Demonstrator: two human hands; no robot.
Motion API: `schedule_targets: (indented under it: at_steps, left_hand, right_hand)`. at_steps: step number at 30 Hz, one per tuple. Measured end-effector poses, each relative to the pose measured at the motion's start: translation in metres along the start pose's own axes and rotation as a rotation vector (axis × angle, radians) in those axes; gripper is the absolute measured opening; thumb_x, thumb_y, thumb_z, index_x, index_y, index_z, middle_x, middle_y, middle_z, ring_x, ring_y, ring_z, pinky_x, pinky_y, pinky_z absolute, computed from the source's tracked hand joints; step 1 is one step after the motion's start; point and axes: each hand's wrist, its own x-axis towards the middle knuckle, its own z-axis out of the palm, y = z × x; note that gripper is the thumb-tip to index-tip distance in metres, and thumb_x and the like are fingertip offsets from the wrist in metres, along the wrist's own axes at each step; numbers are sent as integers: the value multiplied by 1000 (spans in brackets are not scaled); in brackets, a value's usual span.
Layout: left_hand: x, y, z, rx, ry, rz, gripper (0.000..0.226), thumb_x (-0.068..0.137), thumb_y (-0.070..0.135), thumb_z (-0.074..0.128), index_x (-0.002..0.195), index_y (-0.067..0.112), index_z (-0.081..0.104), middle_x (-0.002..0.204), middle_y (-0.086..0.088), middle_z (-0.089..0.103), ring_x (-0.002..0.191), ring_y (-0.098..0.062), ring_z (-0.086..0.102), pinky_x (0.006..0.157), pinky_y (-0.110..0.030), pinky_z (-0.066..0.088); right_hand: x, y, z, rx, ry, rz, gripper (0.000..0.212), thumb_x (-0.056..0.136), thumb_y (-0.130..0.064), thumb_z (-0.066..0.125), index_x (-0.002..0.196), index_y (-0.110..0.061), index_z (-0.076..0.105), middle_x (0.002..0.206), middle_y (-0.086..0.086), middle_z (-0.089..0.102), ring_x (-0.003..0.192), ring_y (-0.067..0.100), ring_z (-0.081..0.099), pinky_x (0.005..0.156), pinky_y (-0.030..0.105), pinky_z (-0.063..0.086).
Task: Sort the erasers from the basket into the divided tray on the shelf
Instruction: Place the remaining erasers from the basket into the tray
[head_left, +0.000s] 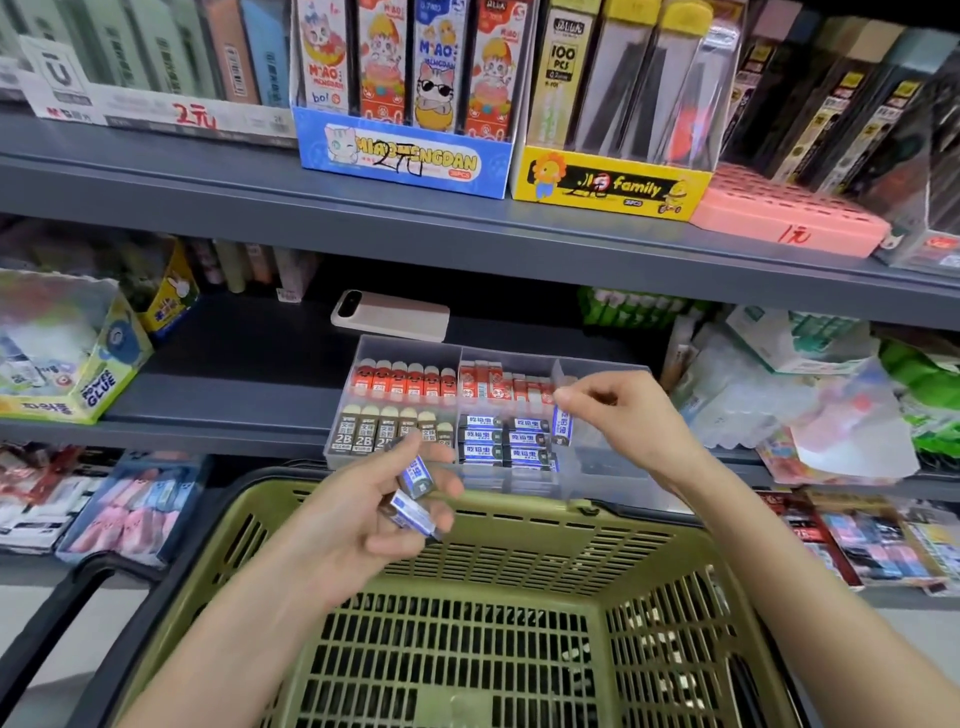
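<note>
Nearest me, the green basket (519, 551) sits under both arms. Above its far rim my left grip (358, 514) is curled round two blue-sleeved erasers (415, 475), which lie slantwise on the fingers. Farther on, my right grip (628, 421) pinches one blue eraser (562, 425) by its top end, long axis upright, just right of the blue stack (506, 441) in the divided tray (410, 343) on the shelf (234, 395). That stack lies flat and crosswise, so I judge the eraser must turn level and go slightly left.

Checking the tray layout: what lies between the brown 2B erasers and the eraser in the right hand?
Blue erasers stacked in the tray's middle front compartment, per the head view.
</note>
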Motion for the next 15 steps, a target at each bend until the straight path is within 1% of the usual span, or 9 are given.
schedule_targets:
  at_steps: [2,3,5,7,9,11,12,13,15]
  left_hand:
    - [1,0,-3,-16,-12,-1,41,84,33,52,106,-1,58,70,-14,63,47,-20,55,25,-15,25]
    - [2,0,-4,-15,-19,0,42,85,34,52,107,0,58,71,-14,63,48,-20,55,26,-15,25]
    - [4,-1,-5,-2,-33,3,42,85,34,51,108,0,58,72,-13,63,48,-20,55,27,-15,25]
    - [6,-1,-6,10,-36,4,42,84,33,51,108,-1,58,72,-13,63,48,-20,55,27,-15,24]
    - [7,-1,-6,19,-36,6,42,85,33,50,109,-1,57,72,-14,63,48,-20,55,28,-14,24]
    - [8,-1,-6,28,-31,6,42,84,33,50,109,-1,57,71,-14,63,47,-19,55,28,-14,24]
    - [9,0,-6,30,-29,4,42,84,33,50,109,0,57,71,-14,63,47,-19,55,28,-14,24]
    - [9,0,-6,30,-28,2,42,84,33,50,109,0,57,71,-13,63,47,-19,54,28,-15,24]
    - [10,0,-7,29,-28,-3,43,84,34,50,110,0,56,71,-13,63,48,-19,55,28,-15,25]
  right_hand:
    - [5,3,3,-94,-36,5,14,81,-36,69,75,-23,71,72,-12,67,68,4,55,69,28,44]
    - [7,4,5,-136,-35,-5,14,80,-35,70,78,-22,72,73,-13,66,72,4,56,68,25,43]
    - [7,5,10,-255,-20,-60,14,79,-34,72,82,-20,73,72,-17,62,75,4,51,66,19,33]
    - [6,6,15,-387,-14,-138,15,79,-34,71,84,-20,73,75,-15,61,79,8,45,65,21,27]
    - [8,6,16,-475,-7,-178,17,79,-37,70,86,-22,74,74,-13,58,84,10,43,67,24,27]
    - [12,5,15,-522,-4,-196,19,80,-39,69,88,-23,73,68,-15,50,84,10,43,70,25,29]
    - [14,5,15,-538,-12,-209,19,80,-40,68,89,-23,72,69,-15,50,85,12,45,73,25,30]
    - [16,6,15,-555,-20,-227,20,80,-40,68,90,-23,71,73,-14,56,87,13,48,76,25,29]
    - [17,8,14,-618,-19,-270,20,80,-43,67,86,-24,70,78,-10,63,89,13,49,76,25,24]
